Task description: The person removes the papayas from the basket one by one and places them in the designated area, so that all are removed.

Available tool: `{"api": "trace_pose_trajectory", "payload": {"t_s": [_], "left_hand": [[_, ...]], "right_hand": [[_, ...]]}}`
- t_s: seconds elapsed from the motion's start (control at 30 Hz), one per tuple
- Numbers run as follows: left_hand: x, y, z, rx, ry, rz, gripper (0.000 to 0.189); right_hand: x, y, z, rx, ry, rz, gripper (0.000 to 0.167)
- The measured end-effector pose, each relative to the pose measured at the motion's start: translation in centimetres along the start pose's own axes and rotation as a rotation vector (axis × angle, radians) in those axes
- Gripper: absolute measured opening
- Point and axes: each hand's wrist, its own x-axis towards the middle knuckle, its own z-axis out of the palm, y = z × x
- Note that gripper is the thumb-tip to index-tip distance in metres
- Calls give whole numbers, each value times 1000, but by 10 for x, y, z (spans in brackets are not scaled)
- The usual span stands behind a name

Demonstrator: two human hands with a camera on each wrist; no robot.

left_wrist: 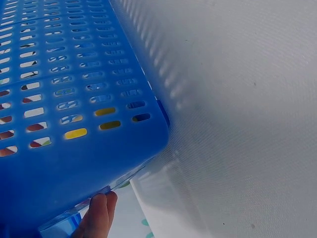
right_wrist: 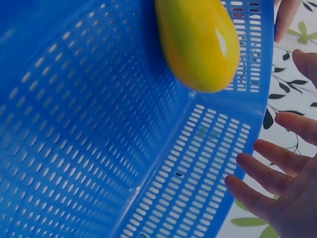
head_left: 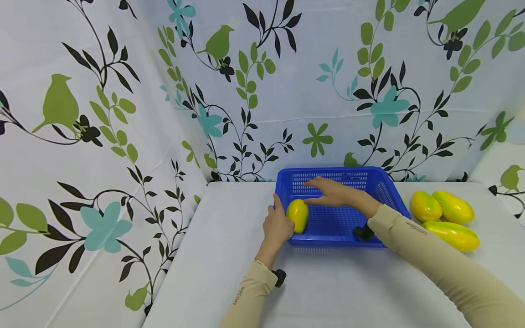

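A blue plastic basket (head_left: 336, 239) with slotted walls stands on the table, a yellow-green mango (head_left: 298, 216) lying inside at its left end. My left hand (head_left: 277, 225) holds the basket's left rim, index finger extended along it. In the left wrist view, two fingertips (left_wrist: 99, 210) show at the rim and slivers of yellow through the slots. Over the basket, my right hand (head_left: 330, 192) has its fingers spread, close to the mango and holding nothing. The right wrist view shows the mango (right_wrist: 200, 47) apart from those spread fingers (right_wrist: 262, 171).
Right of the basket, several more mangoes (head_left: 453, 236) lie together on the white tabletop (head_left: 229, 237). A patterned cloth (head_left: 262, 118) with leaves and birds hangs behind the table and along its left side.
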Motion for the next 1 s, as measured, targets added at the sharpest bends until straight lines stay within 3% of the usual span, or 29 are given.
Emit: {"api": "trace_pose_trajectory", "payload": {"t_s": [0.47,0.83,1.0], "left_hand": [[1,-1,-1,16,-4,6,95],[0,-1,-1,33,2,28,95],[0,-2,-3,50,19,30,93]], "right_hand": [[26,-5,12,-42,-67,6,66],[39,-9,21,-13,-283,111,75],[44,-12,26,0,-329,93,80]]}}
